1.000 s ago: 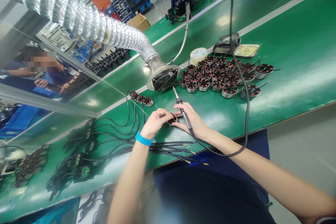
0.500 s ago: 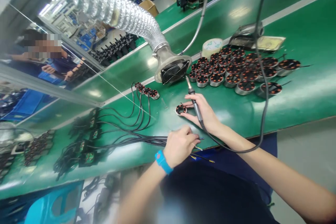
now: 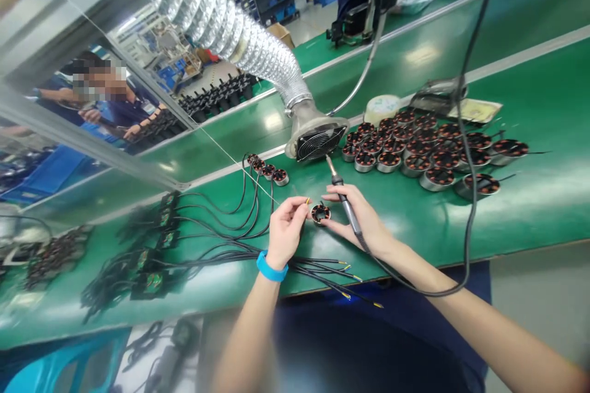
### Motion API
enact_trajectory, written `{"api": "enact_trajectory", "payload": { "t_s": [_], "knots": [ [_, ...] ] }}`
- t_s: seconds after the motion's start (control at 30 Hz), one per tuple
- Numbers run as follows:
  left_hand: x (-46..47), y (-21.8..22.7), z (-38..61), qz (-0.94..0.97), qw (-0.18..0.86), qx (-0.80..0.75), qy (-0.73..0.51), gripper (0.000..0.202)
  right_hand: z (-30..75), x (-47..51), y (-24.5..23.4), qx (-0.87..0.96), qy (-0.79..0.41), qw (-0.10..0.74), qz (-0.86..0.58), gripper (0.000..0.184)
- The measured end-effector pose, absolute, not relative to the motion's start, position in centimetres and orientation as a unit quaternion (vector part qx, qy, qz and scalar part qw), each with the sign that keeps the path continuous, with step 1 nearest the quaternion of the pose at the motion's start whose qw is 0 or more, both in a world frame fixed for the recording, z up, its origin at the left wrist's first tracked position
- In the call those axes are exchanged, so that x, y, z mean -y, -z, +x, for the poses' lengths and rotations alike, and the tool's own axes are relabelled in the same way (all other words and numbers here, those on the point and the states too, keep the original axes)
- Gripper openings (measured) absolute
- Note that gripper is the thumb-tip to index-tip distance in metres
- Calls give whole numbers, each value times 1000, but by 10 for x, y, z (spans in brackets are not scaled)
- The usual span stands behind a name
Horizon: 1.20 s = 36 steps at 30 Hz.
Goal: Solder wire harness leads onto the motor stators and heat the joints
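My right hand is closed around a soldering iron, its metal tip pointing up toward the fume fan. The thumb and a fingertip of that hand also reach to a small round motor stator with copper windings on the green bench. Just left of the stator, my left hand pinches a black cable whose yellow wire end sticks out of the fingers toward the stator. More black cables with bared yellow ends lie below my left wrist, which wears a blue band.
A fume fan on a silver duct hangs over the bench. Several stators stand in rows at right, by a tape roll. Smaller wired stators sit at left, near circuit boards. Another person is across the bench.
My left hand has moved up from the cable bundle to beside the stator, bringing one cable end with it. My right hand still holds the iron by the stator. The camera view has shifted slightly.
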<state>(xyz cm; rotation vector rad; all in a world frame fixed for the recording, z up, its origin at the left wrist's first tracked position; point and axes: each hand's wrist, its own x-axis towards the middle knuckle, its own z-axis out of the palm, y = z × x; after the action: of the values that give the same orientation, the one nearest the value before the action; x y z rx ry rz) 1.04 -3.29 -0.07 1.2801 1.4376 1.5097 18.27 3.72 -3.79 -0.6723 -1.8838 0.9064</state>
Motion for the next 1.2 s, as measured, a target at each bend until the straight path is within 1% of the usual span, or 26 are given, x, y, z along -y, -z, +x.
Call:
{"api": "enact_trajectory", "payload": {
  "t_s": [0.1, 0.27, 0.4, 0.6, 0.73, 0.9, 1.03, 1.13, 1.2],
  "knots": [
    [33, 5, 15, 488, 368, -539, -580, 25, 180, -31, 21, 753, -346, 489, -272, 47],
    [38, 5, 22, 468, 414, -525, -578, 23, 174, -24, 1, 718, -359, 534, -267, 32],
    [41, 2, 24, 440, 422, -541, -579, 25, 169, -19, 1, 691, -356, 559, -288, 30],
    [42, 2, 30, 409, 402, -522, -631, 19, 156, 1, 8, 624, -376, 599, -332, 24],
    [43, 5, 35, 354, 400, -513, -672, 18, 147, 12, 14, 606, -367, 620, -337, 24],
    [46, 5, 33, 335, 399, -520, -677, 17, 147, 16, 15, 637, -332, 617, -322, 26],
    [50, 0, 32, 368, 388, -546, -645, 17, 155, 14, 5, 703, -247, 602, -286, 36],
    [55, -3, 36, 411, 395, -559, -602, 15, 158, 13, -2, 750, -231, 578, -225, 43],
    [57, -4, 39, 441, 393, -564, -577, 13, 158, 14, -4, 769, -230, 564, -193, 41]
  ]
}}
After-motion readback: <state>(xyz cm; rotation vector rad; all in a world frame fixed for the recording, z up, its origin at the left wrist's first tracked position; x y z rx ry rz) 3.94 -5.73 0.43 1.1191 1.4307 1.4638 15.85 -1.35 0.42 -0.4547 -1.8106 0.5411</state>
